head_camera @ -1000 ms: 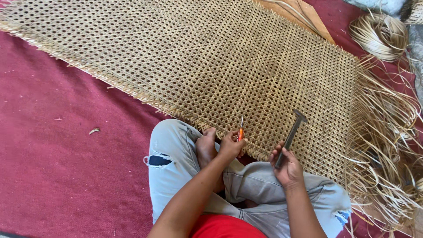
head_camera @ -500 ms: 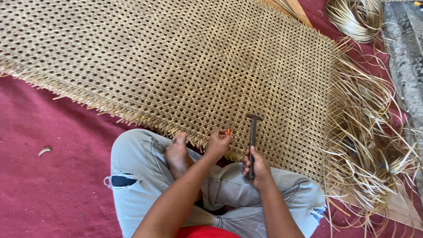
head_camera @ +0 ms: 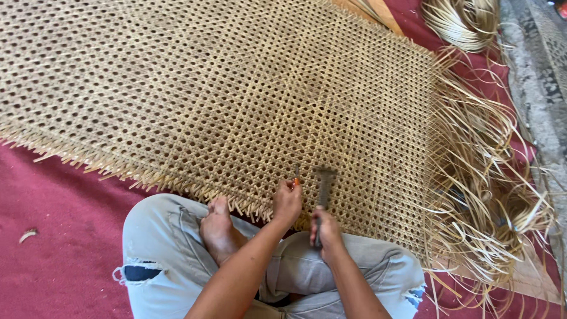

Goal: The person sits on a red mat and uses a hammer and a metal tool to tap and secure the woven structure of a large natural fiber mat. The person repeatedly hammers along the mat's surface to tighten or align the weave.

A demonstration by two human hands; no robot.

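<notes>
Both hands worked at the near edge of the woven cane sheet (head_camera: 236,94) — the left hand (head_camera: 287,201) pinched shut on a small orange-handled tool (head_camera: 296,175) stood against the weave, the right hand (head_camera: 326,227) wrapped around a hammer (head_camera: 323,188) just beside it (head over the cane). Loose cane strands (head_camera: 490,195) trailed off the sheet's right side onto the red carpet (head_camera: 59,248).
</notes>
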